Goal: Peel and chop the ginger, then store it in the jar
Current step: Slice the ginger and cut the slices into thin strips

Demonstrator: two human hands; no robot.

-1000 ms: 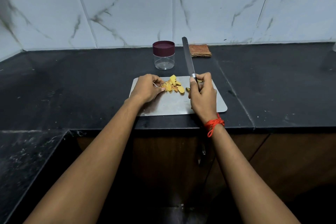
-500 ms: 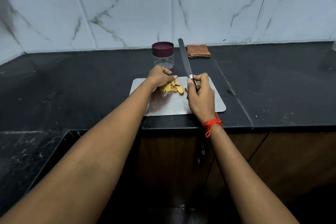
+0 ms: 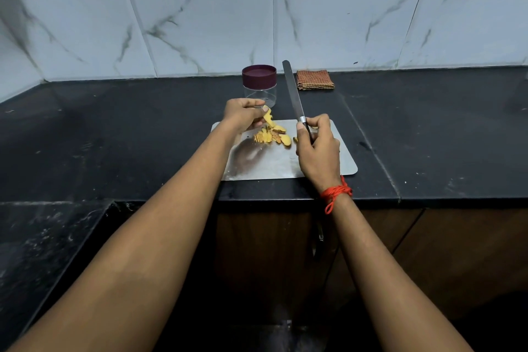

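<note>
A ginger piece (image 3: 268, 118) was held pinched in the fingers of the left hand (image 3: 243, 114), raised just above the far left part of the board (image 3: 285, 164). Cut slices (image 3: 273, 137) were heaped on the board beneath it. The knife (image 3: 293, 94) was gripped at the handle by the right hand (image 3: 318, 151), fingers curled round it, with the blade raised and pointed toward the wall. The jar (image 3: 259, 87), lid fitted, stood on the tabletop (image 3: 143, 137) just behind the board. A folded cloth (image 3: 315, 80) lay to its right.

The piece was judged light, stiff and fibrous, with moist cut faces likely to slip on steel. Hold was best taken across its broad sides, fingertips tucked back from the cutting line. The slices were judged thin and loose, better scooped together than pinched singly. The lid had yet to be removed before storage
</note>
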